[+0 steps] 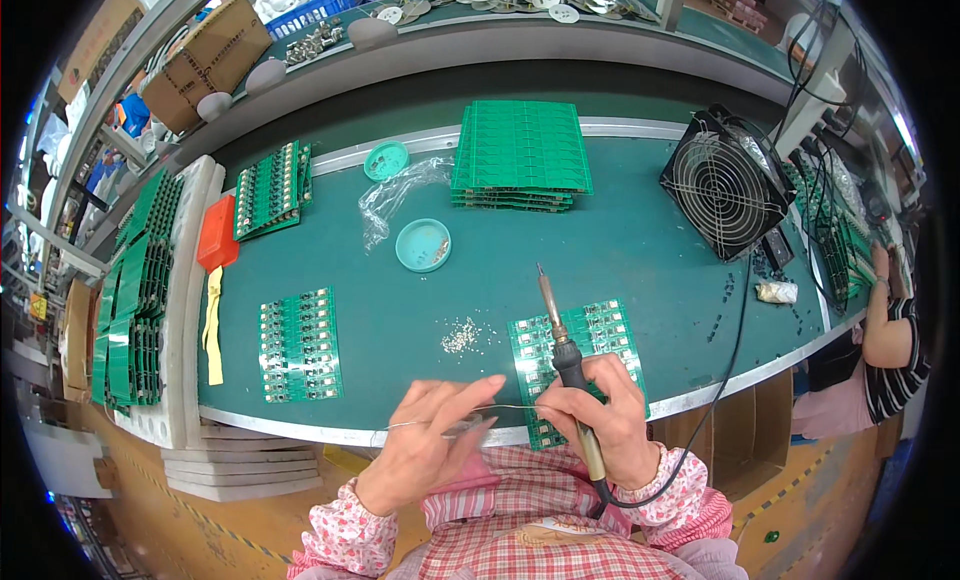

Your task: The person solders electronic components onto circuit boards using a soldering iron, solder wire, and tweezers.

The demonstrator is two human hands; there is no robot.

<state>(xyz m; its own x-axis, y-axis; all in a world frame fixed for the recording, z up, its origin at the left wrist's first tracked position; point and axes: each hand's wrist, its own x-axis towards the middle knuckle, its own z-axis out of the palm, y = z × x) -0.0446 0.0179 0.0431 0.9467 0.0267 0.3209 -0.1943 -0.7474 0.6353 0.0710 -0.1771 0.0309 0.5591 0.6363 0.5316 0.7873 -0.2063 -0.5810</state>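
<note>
Right fingers (pixel 612 375) grip soldering iron (pixel 567 360); left fingers (pixel 467 399) spread over table edge (pixel 285 427); wire (pixel 515 408) spans narrow gap.

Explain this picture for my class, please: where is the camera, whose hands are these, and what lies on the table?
There is no robot here, only a person working bare-handed. The single picture comes from a wide camera on that person's head, looking down, so straight edges seem bent. The right hand holds a soldering iron. A thin wire runs between it and the left hand; whether that hand grips it is unclear. A green circuit board lies by the right hand, partly hidden. Elsewhere on the green table are another board, tiny pale pieces, two turquoise dishes, a stack of boards and a black fan.
</note>
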